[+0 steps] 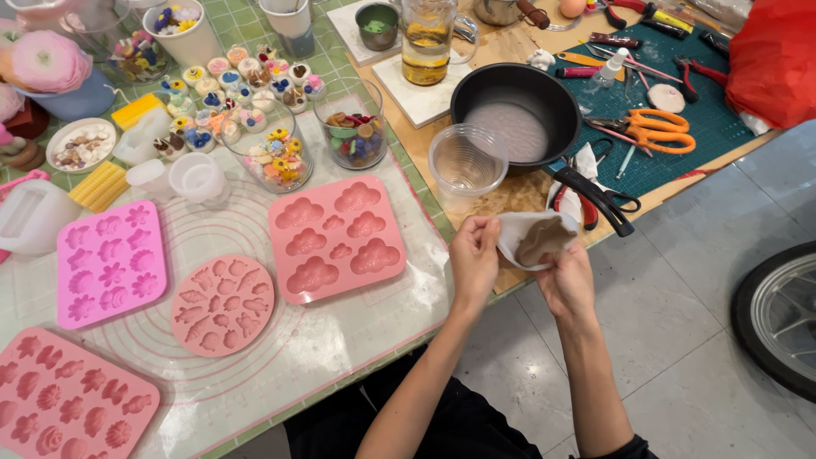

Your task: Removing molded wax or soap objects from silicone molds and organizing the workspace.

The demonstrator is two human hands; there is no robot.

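a: both hands are on the small white plastic bag with brown contents [537, 240], held over the table edge, just in front of the clear ribbed plastic cup [467, 167].

b: left hand [473, 259] pinches the rim, fingers closed tight; right hand [568, 283] cups it underneath, fingers curled round.

a: risk here looks like a spill, if that pinch slips.

b: and the black frying pan [518, 115] handle sits near, easy to knock.
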